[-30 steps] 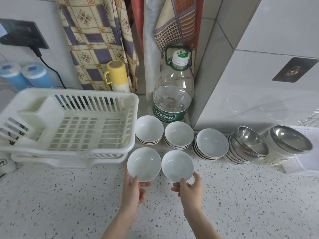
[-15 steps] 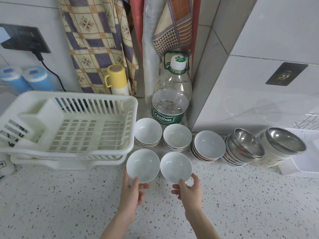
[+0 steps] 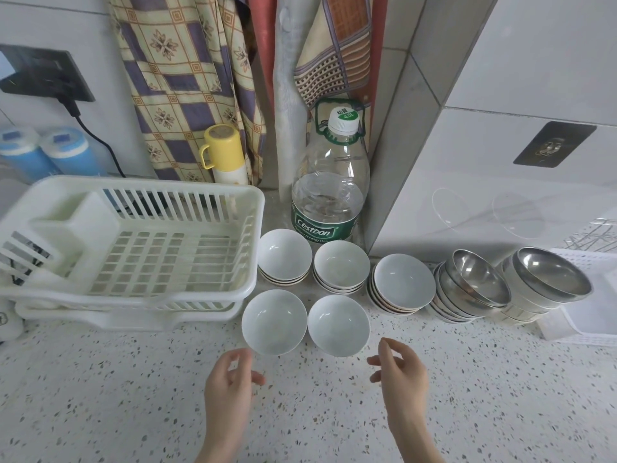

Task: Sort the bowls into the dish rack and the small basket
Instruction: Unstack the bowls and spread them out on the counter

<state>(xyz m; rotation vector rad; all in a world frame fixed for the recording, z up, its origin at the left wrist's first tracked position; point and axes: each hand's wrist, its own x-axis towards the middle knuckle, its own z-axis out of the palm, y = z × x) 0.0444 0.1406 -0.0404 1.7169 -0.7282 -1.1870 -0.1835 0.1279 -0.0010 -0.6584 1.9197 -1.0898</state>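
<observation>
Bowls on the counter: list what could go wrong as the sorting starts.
1. The two steel bowl stacks lean over; lifting one bowl carelessly could topple the rest.
2. The two single white bowls sit rim to rim, so lifting both at once may knock them together. Neither the left hand nor the right hand has a grip.
3. The dish rack sits close to the white bowl stack, which could get bumped.
</observation>
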